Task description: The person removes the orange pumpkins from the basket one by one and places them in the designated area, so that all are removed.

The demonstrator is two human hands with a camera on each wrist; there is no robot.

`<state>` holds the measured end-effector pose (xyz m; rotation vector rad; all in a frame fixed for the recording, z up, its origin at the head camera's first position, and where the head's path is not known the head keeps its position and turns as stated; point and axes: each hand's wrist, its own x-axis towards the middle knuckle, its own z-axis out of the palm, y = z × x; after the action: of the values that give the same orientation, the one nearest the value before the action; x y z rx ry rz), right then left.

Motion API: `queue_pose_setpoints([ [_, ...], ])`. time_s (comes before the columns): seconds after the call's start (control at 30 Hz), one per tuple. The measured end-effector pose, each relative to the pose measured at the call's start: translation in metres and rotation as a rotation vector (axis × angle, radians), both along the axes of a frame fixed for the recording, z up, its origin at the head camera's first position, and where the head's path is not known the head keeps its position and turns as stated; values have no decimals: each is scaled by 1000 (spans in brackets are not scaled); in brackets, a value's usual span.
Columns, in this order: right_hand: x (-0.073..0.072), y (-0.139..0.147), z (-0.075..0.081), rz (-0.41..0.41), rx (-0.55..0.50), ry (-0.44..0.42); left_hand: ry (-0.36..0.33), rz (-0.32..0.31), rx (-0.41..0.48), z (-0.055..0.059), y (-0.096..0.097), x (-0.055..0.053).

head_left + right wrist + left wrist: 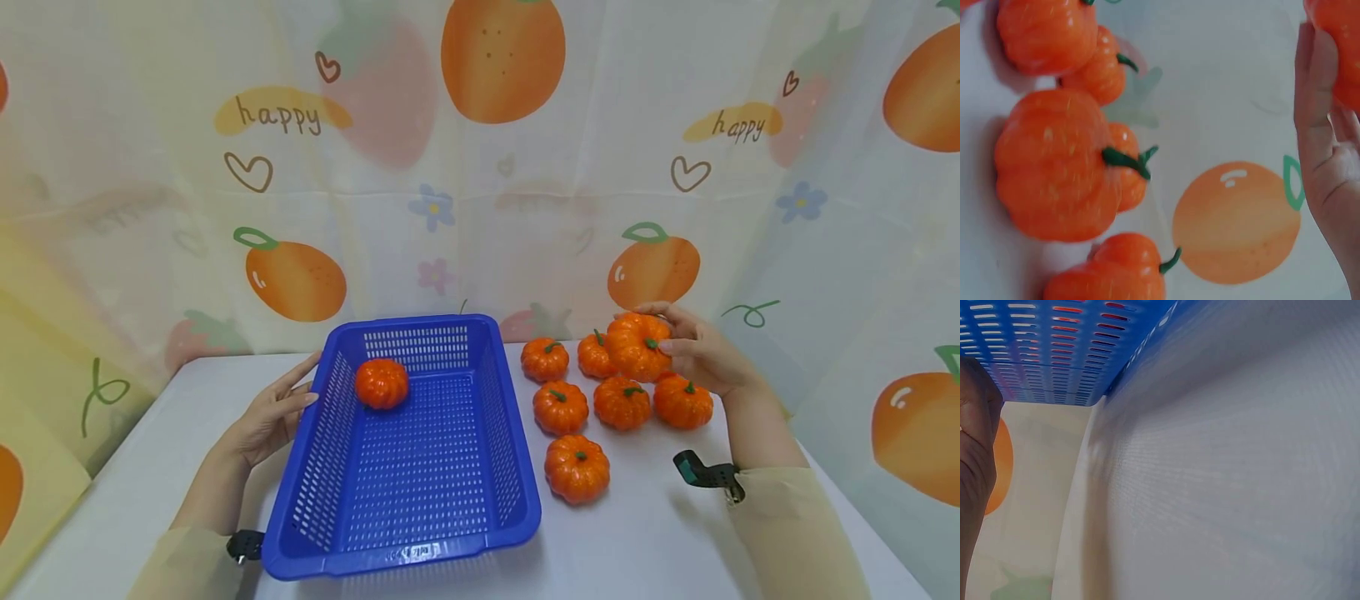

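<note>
My right hand [705, 354] holds a small orange toy pumpkin [636, 347] with a green stem, raised above the others at the right. In the right wrist view, the held pumpkin [1344, 53] shows only partly at the upper right edge. A blue plastic basket [408, 552] with slotted walls stands at the centre left; one pumpkin [382, 383] lies inside, near its far left corner. Against the basket's left rim rests my left hand [270, 417], fingers and thumb fairly straight. The left wrist view shows the basket's slotted side [1047, 347] but hides the fingertips.
Several more pumpkins [561, 407] are grouped on the white table [637, 533] right of the basket, the nearest pumpkin [577, 468] close to its right wall. A fruit-patterned curtain [517, 250] hangs behind the table.
</note>
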<state>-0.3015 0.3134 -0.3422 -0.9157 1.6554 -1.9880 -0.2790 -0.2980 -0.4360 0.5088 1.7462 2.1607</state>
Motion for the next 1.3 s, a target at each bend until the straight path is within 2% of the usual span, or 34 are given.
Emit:
queue_pose_setpoints([
  [0.13,1,9,-4,66,115,-27,0,4,1,0,0,0],
  [0.23,2,16,-9,103,250,-18,-4,3,11,0,0,1],
  [0.4,5,22,-17,104,547,-27,-4,-4,20,0,0,1],
  [0.5,6,22,-21,103,664,-65,-3,-11,25,0,0,1],
  [0.6,7,21,-24,135,705,-113,-3,-13,24,1,1,1],
  [0.8,9,18,-34,206,738,-142,-6,-10,31,1,1,2],
  [1.1,10,14,-45,198,838,-229,-25,-8,12,1,2,3],
  [1.3,10,12,-46,174,876,-247,-16,-12,20,2,1,2],
])
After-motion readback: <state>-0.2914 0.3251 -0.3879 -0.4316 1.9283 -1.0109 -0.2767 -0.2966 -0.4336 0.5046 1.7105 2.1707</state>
